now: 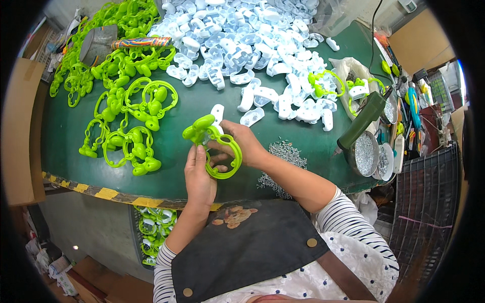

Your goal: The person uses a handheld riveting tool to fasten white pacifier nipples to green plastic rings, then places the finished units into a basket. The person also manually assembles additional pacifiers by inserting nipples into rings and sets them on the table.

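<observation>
A bright green plastic ring part point(203, 122) with rounded lobes is held up over the near edge of the green table. My left hand point(198, 174) grips it from below, thumb against its lower left side. At its right, my right hand point(247, 144) has curled fingers showing through the ring's opening. A white curved plastic piece point(217, 114) stands against the green part's upper side, pinched near my right thumb and index finger. My right fingertips are partly hidden behind the ring.
White plastic pieces point(242, 35) are heaped at the back, green parts point(151, 101) at the left. Small screws point(288, 154) lie right of my hands. A dark green electric screwdriver point(362, 121) points down beside metal bowls point(365, 154). A crate point(149, 232) of assembled parts sits below the table.
</observation>
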`<control>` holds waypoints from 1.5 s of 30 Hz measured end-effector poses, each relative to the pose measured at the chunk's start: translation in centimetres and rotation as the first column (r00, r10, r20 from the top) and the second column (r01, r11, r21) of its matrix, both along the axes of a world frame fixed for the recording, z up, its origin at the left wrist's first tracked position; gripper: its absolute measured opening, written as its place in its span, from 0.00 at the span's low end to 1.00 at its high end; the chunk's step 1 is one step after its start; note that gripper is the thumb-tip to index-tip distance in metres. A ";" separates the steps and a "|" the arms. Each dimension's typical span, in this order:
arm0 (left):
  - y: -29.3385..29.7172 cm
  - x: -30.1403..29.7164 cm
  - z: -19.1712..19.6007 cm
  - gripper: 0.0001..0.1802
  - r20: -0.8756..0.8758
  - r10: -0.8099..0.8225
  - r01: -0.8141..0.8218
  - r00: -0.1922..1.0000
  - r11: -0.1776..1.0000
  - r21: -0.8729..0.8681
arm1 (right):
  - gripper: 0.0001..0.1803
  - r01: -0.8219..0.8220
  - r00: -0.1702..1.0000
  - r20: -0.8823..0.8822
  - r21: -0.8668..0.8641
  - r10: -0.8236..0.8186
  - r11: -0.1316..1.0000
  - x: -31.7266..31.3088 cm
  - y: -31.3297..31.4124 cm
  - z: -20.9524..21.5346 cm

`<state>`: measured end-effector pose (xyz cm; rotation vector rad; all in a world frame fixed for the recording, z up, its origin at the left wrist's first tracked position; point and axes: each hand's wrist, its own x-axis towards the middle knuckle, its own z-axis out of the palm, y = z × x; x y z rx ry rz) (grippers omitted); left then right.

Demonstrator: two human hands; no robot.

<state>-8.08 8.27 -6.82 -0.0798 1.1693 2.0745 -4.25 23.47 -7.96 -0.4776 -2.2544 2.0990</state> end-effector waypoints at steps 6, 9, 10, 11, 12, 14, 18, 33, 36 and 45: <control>-1.8 -0.7 -1.2 0.18 -0.200 0.054 -0.063 0.978 0.997 -0.035 | 0.20 -0.097 0.989 0.046 -0.537 0.144 0.838 1.3 1.5 3.0; -1.3 -0.1 0.1 0.17 -0.319 0.027 -0.082 0.947 0.984 -0.159 | 0.21 -0.117 0.992 -0.003 -0.343 0.124 0.932 1.5 1.4 1.8; -1.3 0.2 0.5 0.17 -0.349 -0.014 -0.058 0.937 0.979 -0.193 | 0.21 -0.223 0.974 -0.031 -0.039 0.222 0.974 1.6 1.2 1.5; -1.7 0.1 0.7 0.16 -0.305 -0.033 -0.026 0.952 0.982 -0.187 | 0.19 -0.251 0.967 -0.032 0.046 0.252 0.967 1.7 1.4 2.2; -2.5 -0.4 0.3 0.16 -0.240 -0.044 0.005 0.970 0.987 -0.162 | 0.19 -0.232 0.966 -0.079 0.159 0.246 0.960 1.4 1.9 2.0; -4.4 -1.6 -0.6 0.16 -0.116 -0.075 0.061 0.990 0.991 -0.116 | 0.18 -0.168 0.952 -0.181 0.368 0.248 0.914 0.0 3.3 0.9; -5.1 -2.7 -2.3 0.16 -0.100 0.042 -0.062 0.994 0.978 -0.202 | 0.19 0.253 0.822 -0.304 0.953 0.482 0.168 -4.1 6.1 -0.2; -4.0 -0.6 0.1 0.24 -0.317 -0.003 -0.097 0.948 0.949 -0.300 | 0.29 0.099 0.769 -0.405 0.840 0.494 0.534 -1.2 -0.8 2.7; -5.0 -0.6 0.4 0.25 -0.338 0.040 -0.135 0.940 0.955 -0.263 | 0.36 0.030 0.816 -0.461 0.639 0.350 0.769 -1.1 -1.2 3.4; -16.9 -3.1 0.0 0.26 -0.558 0.260 -0.514 0.788 0.778 -0.362 | 0.35 -0.306 0.815 -0.300 0.505 0.496 0.808 -2.4 -4.7 3.3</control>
